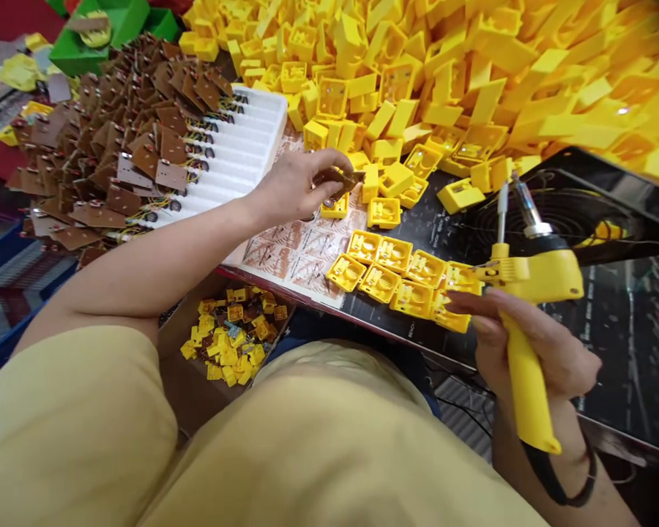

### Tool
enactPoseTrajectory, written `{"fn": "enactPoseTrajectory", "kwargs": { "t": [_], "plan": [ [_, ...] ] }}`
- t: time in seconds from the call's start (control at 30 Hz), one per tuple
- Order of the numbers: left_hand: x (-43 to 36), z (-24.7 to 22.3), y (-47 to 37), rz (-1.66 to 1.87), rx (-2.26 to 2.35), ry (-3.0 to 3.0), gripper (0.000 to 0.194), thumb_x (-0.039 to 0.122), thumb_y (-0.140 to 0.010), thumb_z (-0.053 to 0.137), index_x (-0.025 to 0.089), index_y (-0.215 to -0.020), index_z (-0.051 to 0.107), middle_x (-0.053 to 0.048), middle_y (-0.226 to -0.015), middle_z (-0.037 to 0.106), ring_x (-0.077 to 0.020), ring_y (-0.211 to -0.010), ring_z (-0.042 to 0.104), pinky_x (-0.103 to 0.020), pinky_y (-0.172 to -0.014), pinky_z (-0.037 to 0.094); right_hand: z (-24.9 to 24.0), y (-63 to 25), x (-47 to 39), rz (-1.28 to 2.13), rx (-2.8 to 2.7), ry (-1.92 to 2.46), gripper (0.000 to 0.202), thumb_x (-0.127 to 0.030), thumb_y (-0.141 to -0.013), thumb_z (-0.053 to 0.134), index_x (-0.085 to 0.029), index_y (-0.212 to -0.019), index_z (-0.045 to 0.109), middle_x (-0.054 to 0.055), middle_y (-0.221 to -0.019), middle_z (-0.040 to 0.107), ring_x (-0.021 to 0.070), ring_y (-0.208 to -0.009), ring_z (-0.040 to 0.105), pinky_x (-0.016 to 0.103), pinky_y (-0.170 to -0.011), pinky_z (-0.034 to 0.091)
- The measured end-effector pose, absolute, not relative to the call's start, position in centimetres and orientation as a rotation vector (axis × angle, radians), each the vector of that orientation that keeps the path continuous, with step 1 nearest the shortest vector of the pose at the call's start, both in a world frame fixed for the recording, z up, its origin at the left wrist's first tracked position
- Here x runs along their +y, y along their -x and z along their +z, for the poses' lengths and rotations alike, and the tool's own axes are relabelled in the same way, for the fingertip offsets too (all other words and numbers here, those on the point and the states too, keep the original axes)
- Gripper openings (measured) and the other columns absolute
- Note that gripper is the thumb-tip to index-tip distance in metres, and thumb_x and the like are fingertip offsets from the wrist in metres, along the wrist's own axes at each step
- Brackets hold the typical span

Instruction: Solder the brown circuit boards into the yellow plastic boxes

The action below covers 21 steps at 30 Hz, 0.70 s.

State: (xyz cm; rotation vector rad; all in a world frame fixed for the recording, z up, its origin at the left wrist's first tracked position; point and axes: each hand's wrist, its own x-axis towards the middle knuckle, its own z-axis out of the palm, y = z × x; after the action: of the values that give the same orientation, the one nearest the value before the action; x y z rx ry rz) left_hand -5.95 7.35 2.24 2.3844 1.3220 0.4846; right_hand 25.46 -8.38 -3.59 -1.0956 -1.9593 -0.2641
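Note:
My left hand [293, 183] pinches a small brown circuit board [341, 178] between thumb and fingers. It is over an open yellow plastic case [334, 210]; whether the two touch I cannot tell. In my right hand [549, 351] is a yellow soldering gun [554, 274], tip pointing up and away from me, with a thin tube beside the tip. A black cord hangs from its handle by my wrist. Close to the right fingertips, open yellow cases [378, 282] lie in two rows along the table edge, metal contacts showing inside.
A large heap of yellow cases [395, 80] covers the back. Many brown boards with wires [137, 146] lie over a white ribbed tray [247, 139] at left. Green bins [115, 33] stand behind. A box of yellow parts [236, 337] sits below the black table edge [395, 326].

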Motion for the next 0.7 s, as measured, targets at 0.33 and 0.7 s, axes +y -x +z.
{"fn": "enactPoseTrajectory", "kwargs": {
  "t": [0.33,0.7],
  "plan": [
    [3.2,1.3,10.5,0.105,0.850,-2.729,0.036,0.034,-0.098,0.049,0.031,-0.124,0.074,-0.006,-0.149,0.066,-0.0242,-0.138,0.063,-0.051,-0.125,0.039,-2.4,-25.4,-9.1,-0.174,-1.987,1.105,0.019,-0.012,-0.084,0.081,-0.023,-0.095,0.071,-0.006,-0.076,0.075,0.0100,-0.057,0.068,0.018,-0.059,0.054],
    [4.4,1.7,7.6,0.143,1.710,-2.481,0.040,0.048,-0.097,0.053,0.021,-0.094,0.082,-0.008,-0.095,0.080,-0.0272,-0.100,0.071,-0.049,-0.101,0.050,-1.9,-24.9,-8.6,-0.033,-2.041,1.031,0.023,-0.013,-0.082,0.084,-0.022,-0.095,0.068,-0.007,-0.067,0.069,0.0110,-0.055,0.067,0.021,-0.053,0.050]
  ]
}}
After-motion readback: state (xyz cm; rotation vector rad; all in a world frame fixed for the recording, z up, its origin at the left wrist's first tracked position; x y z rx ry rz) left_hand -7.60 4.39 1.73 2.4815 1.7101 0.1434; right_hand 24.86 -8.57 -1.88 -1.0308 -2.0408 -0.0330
